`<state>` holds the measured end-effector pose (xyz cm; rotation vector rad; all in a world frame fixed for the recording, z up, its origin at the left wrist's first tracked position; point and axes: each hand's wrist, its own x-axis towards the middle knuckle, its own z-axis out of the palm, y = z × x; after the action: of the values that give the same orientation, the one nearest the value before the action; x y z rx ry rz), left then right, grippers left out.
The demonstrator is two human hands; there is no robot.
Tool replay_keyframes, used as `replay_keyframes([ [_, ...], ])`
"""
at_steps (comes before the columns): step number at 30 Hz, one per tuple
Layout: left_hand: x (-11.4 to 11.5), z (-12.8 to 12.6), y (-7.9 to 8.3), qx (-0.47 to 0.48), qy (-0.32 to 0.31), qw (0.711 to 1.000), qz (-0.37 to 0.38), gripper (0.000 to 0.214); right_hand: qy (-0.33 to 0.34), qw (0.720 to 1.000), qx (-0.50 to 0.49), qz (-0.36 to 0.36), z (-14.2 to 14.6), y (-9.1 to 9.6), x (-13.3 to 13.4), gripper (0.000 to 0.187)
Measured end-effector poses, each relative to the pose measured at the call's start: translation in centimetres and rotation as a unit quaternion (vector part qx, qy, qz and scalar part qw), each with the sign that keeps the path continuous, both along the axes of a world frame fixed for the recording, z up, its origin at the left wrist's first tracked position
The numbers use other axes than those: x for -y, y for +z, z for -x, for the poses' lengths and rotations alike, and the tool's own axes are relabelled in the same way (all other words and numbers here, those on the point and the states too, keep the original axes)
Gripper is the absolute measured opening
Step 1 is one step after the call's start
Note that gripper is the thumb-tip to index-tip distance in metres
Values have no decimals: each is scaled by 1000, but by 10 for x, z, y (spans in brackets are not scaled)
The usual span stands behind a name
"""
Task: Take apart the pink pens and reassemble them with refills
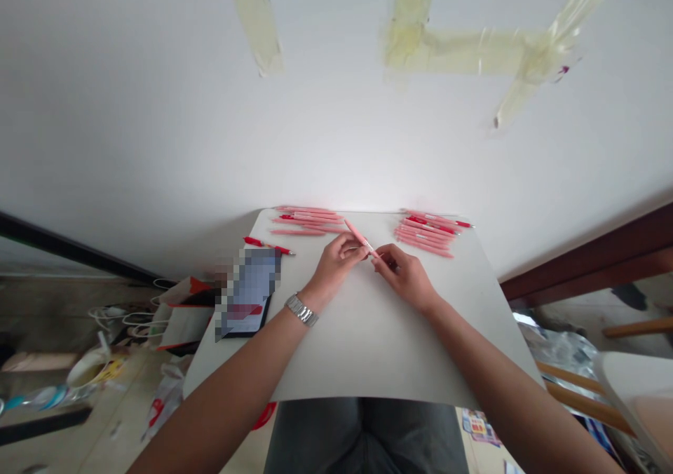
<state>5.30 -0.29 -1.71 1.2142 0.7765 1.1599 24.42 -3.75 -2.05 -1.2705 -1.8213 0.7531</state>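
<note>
Over the middle of the white table, a pink pen (357, 233) is held at a slant between my two hands. My left hand (339, 258) pinches it around its middle, and my right hand (400, 271) has its fingers closed at the lower end. Behind my left hand lies a loose row of pink pens (310, 214), with a little red among them. To the right, a second group of pink pens (425, 235) is stacked closely, with a few red pens (463, 224) among them. A red pen (268, 245) rests at the table's left edge.
A tablet or phone (257, 292), partly pixelated, lies on the left of the table (389, 355). The wall (336, 130) with yellowish tape stands directly behind. Cables, a cup (88, 370) and bags are on the floor at left; a chair (631, 383) is at right.
</note>
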Motion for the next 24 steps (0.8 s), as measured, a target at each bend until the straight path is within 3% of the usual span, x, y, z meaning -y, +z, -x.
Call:
replay_keyframes([
  [10,-5,5,0,96,80,992,14,32,-14,999,-22,22,-1,-4,-3,28],
  [24,-6,10,0,78,80,994,22,35,-7,999,-29,46,1,-2,-4,35],
])
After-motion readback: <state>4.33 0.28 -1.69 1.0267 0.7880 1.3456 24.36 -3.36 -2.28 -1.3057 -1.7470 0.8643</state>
